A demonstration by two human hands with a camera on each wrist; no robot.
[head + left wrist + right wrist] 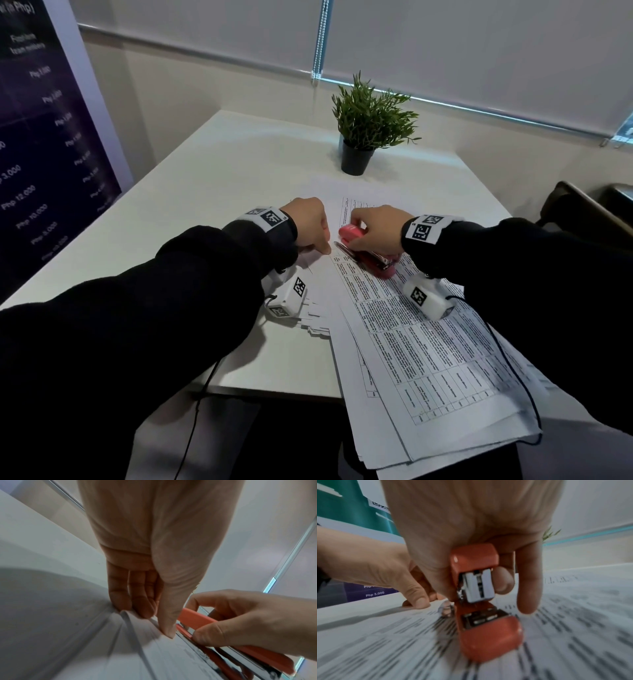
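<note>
A red stapler point(373, 263) sits over the top edge of a stack of printed table sheets point(428, 342) on the white table point(239, 164). My right hand point(354, 233) grips the stapler from above, thumb on one side and fingers on the other. In the right wrist view the stapler point(488, 635) stands with its jaws parted over the sheets point(385, 642). Just left of the stapler's nose, my left hand point(322, 246) pinches the paper edge. The left wrist view shows that hand's thumb point(168, 628) on top of the sheets point(120, 655), beside the stapler point(197, 619).
A potted green plant point(363, 137) stands at the table's far side. A dark price poster point(44, 137) leans at the left and a dark chair point(582, 212) is at the right. The sheets overhang the table's near edge. Small white slips point(315, 318) lie under my left wrist.
</note>
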